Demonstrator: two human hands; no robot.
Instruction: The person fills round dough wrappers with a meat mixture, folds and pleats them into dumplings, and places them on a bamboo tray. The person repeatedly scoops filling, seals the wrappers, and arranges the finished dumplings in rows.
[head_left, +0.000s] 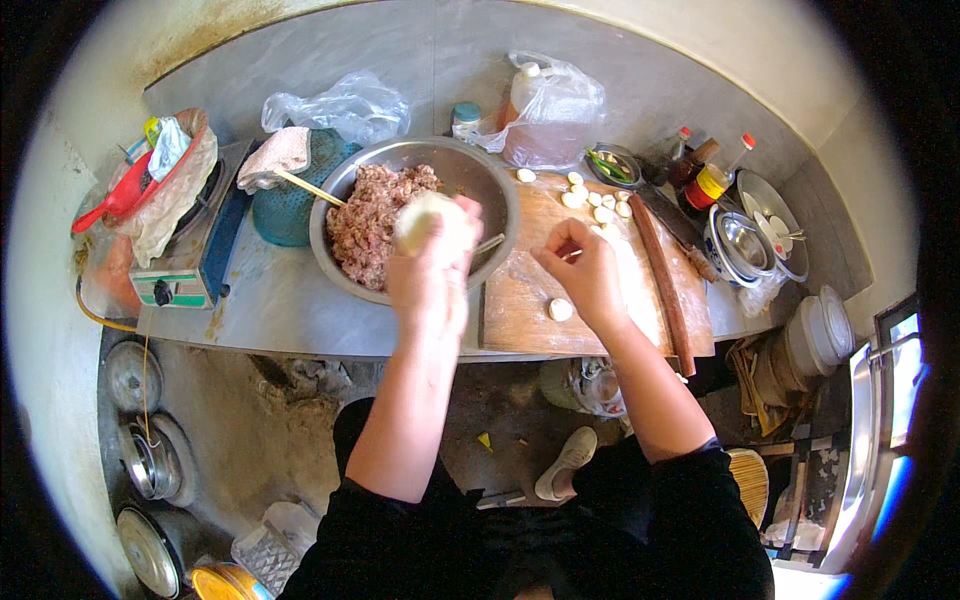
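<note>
My left hand (439, 255), blurred, is raised over the near right part of a large metal bowl (491, 187). On its palm and fingers it holds a round, pale dough wrapper (427, 221). Minced meat filling (367, 217) heaps up on the bowl's left side, with chopsticks (311, 187) stuck in it. My right hand (589, 274) hovers over a wooden board (517, 292), thumb and curled fingers a little apart, nothing seen in them. Near it lies a dough piece (560, 310); several more dough pieces (574, 200) lie at the board's far side. A wooden rolling pin (660, 277) rests along the right.
A gas stove (176, 285) carrying a red-handled strainer (124, 199) stands at left, beside a blue-green basket (281, 217). Behind the board are a bagged jug (540, 142) and sauce bottles (709, 184). Stacked bowls (739, 247) sit at right. A bucket (562, 386) is below the counter.
</note>
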